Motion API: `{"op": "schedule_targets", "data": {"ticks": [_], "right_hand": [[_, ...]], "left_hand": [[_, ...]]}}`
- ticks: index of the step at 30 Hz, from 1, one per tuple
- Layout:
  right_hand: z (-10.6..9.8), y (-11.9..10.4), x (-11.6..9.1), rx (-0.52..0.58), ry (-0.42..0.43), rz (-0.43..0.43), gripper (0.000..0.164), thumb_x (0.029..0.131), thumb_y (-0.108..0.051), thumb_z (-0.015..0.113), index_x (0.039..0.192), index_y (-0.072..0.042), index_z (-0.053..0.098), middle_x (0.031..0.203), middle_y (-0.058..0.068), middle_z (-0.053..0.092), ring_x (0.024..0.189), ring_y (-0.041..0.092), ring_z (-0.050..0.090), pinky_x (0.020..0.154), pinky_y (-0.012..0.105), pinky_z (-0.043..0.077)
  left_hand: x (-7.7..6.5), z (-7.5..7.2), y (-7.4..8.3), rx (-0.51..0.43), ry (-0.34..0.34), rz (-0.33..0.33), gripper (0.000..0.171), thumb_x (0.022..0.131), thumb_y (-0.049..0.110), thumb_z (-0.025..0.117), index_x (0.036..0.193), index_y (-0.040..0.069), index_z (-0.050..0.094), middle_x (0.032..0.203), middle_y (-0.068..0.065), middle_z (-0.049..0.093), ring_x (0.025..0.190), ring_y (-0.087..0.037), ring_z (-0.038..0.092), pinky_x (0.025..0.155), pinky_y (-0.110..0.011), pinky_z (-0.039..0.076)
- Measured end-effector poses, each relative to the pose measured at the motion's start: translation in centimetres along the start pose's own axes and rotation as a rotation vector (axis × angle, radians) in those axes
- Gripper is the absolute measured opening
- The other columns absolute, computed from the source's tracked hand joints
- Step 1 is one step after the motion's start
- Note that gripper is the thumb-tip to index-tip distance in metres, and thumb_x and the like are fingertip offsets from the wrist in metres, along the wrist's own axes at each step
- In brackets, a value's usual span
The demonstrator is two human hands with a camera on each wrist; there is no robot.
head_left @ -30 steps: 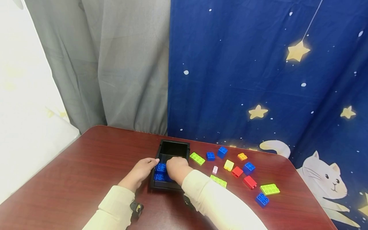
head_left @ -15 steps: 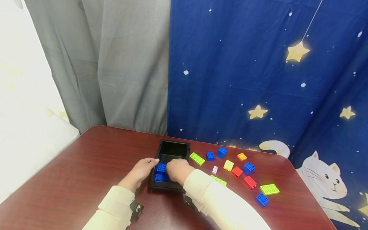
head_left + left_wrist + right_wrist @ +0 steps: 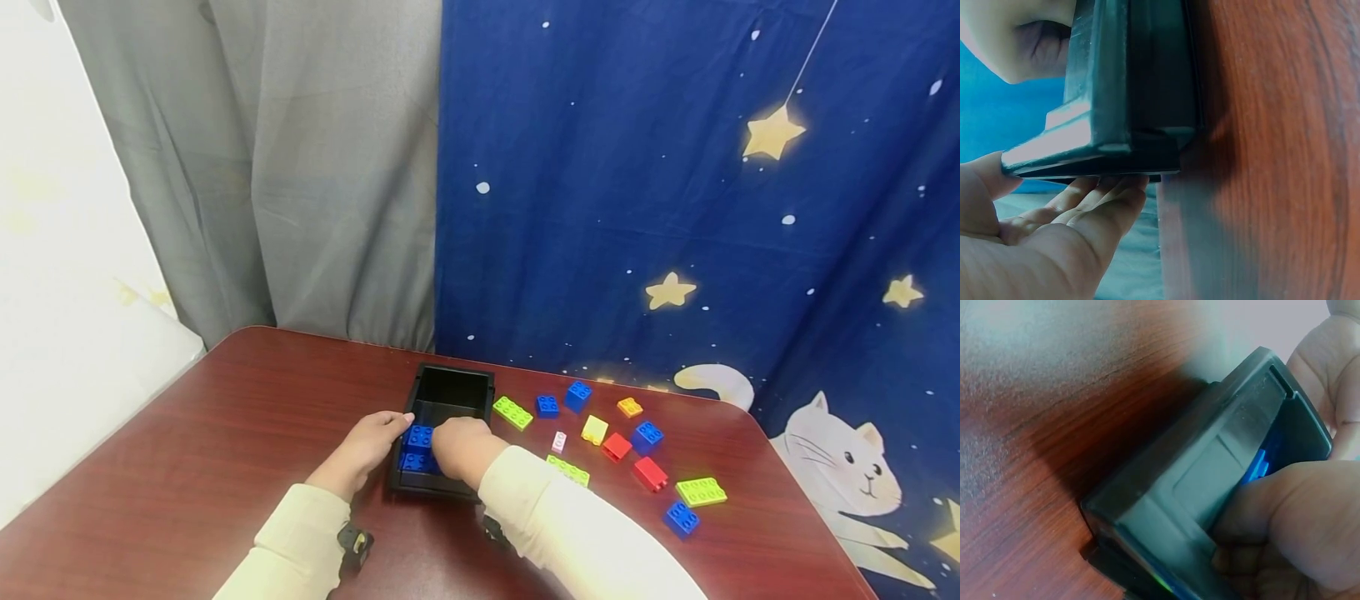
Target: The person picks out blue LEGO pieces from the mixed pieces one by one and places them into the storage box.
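Near the worktop's [image 3: 247, 400] far edge, the rectangular black plastic box [image 3: 453, 385] is pinched at its rim by the left hand [image 3: 365, 450]; the right hand [image 3: 467, 446] is held inside by blue studded plastic bricks [image 3: 420, 437] — its grip cannot be told; scarcely anything has been shifted — work inside seems unfinished.

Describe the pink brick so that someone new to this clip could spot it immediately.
In the head view, find the dark red table and the black box with the right hand reaching into it. Among the loose bricks right of that box, look between it and the yellow brick. There lies the pink brick, slim and small, the only pink one.
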State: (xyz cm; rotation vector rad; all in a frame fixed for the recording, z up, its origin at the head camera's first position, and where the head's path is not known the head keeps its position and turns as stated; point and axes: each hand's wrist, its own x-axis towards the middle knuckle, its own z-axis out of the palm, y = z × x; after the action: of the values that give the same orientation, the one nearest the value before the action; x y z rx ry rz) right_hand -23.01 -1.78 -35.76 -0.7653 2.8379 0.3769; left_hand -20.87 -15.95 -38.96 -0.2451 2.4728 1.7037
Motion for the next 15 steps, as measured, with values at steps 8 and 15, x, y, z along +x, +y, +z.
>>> {"op": "schedule_targets", "data": {"ticks": [8,15], "right_hand": [[0.07,-0.03,-0.16,0.004,0.006,0.0,0.022,0.084,-0.03,0.074,0.098,-0.013,0.074,0.086,0.001,0.069,0.067,0.015,0.055,0.076,0.035,0.058],[0.31,0.41,-0.05,0.02,0.054,-0.019,0.021,0.086,-0.03,0.072,0.098,-0.013,0.074,0.089,0.002,0.07,0.073,0.016,0.058,0.074,0.036,0.058]], "left_hand": [[0.05,0.05,-0.02,-0.003,-0.002,-0.003,0.051,0.102,0.033,0.044,0.134,-0.006,0.048,0.14,-0.03,0.043,0.132,-0.047,0.037,0.107,-0.063,0.029],[0.0,0.12,-0.05,-0.005,0.002,0.0,0.05,0.102,0.032,0.044,0.133,-0.007,0.049,0.138,-0.03,0.045,0.13,-0.046,0.039,0.107,-0.062,0.03]]}}
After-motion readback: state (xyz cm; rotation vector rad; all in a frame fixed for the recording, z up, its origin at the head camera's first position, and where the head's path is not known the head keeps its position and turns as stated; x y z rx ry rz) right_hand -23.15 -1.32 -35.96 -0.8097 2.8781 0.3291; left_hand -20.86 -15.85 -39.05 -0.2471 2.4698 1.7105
